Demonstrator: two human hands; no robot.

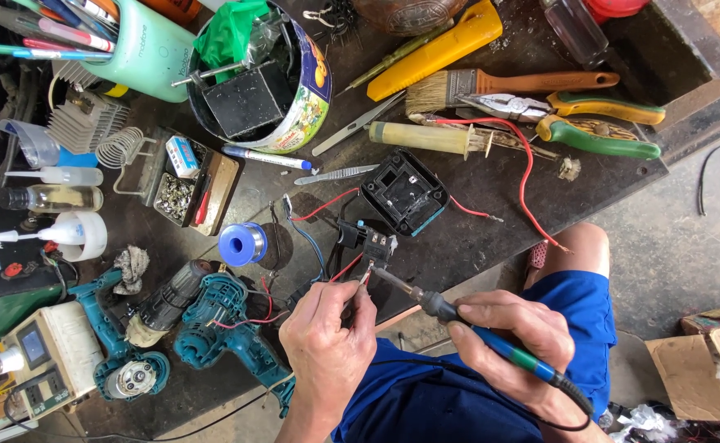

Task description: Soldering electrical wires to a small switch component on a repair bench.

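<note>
Red wire pinched in left hand; right hand fisted on soldering iron. Hot tip v. close to fingertips, burn risk w/ slip.

left hand: wrist cut off by bottom edge; fingertips hide what they pinch at the red wire
right hand: covers middle of soldering iron; its cord runs off bottom edge
iron tip: too small to tell if touching the switch
pen cup: top cut off
tin can: contents partly hidden by green rag
cardboard box: cut by right edge
</note>
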